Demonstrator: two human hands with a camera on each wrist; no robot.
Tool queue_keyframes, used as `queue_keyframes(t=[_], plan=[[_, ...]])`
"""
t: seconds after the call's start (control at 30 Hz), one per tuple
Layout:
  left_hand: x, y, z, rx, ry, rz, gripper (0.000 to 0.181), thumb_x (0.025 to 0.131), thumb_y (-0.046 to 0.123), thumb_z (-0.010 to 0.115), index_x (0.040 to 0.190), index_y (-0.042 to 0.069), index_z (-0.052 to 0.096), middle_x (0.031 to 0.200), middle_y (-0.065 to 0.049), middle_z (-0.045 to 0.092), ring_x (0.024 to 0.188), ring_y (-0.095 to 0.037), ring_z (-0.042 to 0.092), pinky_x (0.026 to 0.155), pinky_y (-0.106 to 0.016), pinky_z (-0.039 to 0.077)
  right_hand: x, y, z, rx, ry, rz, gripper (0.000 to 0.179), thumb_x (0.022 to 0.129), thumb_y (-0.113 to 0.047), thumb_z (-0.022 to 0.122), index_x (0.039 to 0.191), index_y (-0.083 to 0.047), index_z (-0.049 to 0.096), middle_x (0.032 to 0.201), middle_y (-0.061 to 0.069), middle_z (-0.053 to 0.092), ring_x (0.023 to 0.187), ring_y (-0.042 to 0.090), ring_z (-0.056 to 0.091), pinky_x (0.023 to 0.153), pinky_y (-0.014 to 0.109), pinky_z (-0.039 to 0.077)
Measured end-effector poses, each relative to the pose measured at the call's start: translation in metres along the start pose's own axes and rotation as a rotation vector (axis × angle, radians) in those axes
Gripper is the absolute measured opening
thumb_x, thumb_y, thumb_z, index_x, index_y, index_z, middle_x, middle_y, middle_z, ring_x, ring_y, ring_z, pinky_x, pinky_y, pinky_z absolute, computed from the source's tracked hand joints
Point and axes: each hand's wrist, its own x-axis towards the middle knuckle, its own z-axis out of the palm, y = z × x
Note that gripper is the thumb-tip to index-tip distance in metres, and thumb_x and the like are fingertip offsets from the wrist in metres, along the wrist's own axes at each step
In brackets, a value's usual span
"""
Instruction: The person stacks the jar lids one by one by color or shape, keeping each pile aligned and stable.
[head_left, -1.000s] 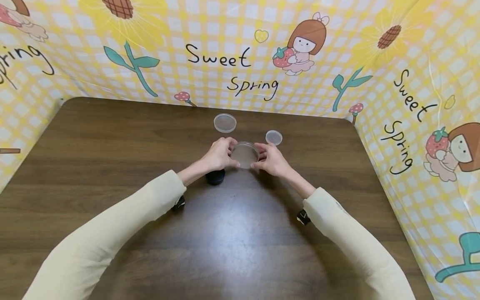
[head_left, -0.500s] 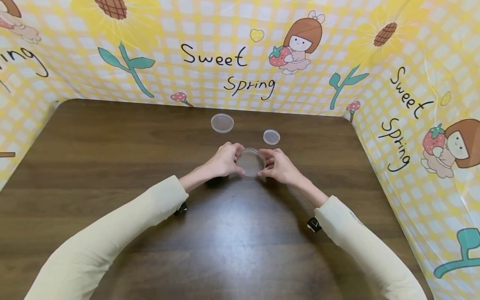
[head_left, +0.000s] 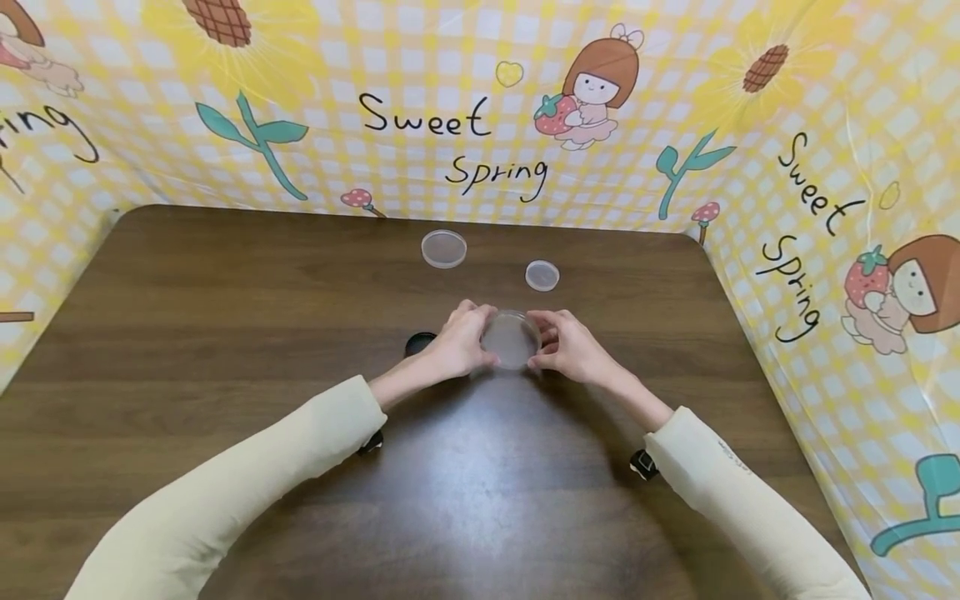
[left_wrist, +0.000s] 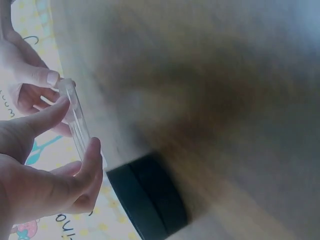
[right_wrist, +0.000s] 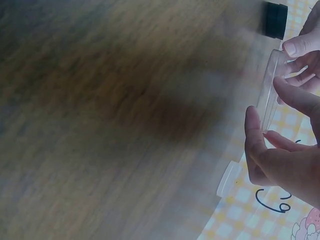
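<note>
Between both hands is a clear round petri dish point(head_left: 512, 340), gripped at its opposite sides above the dark wooden table. My left hand point(head_left: 463, 340) pinches its left edge with thumb and fingers. On the other side, my right hand point(head_left: 572, 347) pinches the right edge the same way. Seen edge-on in the left wrist view, the petri dish point(left_wrist: 75, 117) shows thin stacked rims. Just left of the left hand stands a black round container point(head_left: 420, 342), partly hidden by that hand; its lidded side point(left_wrist: 147, 197) shows in the left wrist view.
A second clear petri dish point(head_left: 444, 249) lies near the table's back edge. A smaller clear dish point(head_left: 542, 276) lies to its right, in front of the patterned cloth wall point(head_left: 300, 158). Cloth also encloses the table on its left and right.
Both hands have brought the petri dish nearer to the body and a little to the right. The grip stays the same, and the other dishes have stayed on the table.
</note>
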Motion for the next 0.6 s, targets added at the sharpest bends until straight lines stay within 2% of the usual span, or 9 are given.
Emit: queue_keyframes(t=[0.27, 0.6], plan=[[-0.002, 0.009, 0.013, -0.033, 0.006, -0.062, 0.068, 0.071, 0.007, 0.084, 0.130, -0.005, 0.053, 0.116, -0.020, 0.050, 0.110, -0.033, 0.047, 0.091, -0.041, 0.043, -0.004, 0.009, -0.007, -0.005, -0.037, -0.006, 0.070, 0.074, 0.013, 0.075, 0.137, 0.012, 0.042, 0.122, 0.028, 0.039, 0.102, 0.037, 0.059, 0.077, 0.026, 0.054], [-0.003, 0.008, 0.022, -0.029, 0.000, -0.084, 0.067, 0.071, 0.008, 0.085, 0.129, -0.005, 0.054, 0.118, -0.021, 0.049, 0.110, -0.034, 0.047, 0.093, -0.043, 0.043, -0.005, 0.017, -0.005, -0.039, -0.063, -0.010, 0.070, 0.075, 0.012, 0.075, 0.137, 0.012, 0.042, 0.123, 0.028, 0.039, 0.101, 0.036, 0.059, 0.076, 0.027, 0.054]])
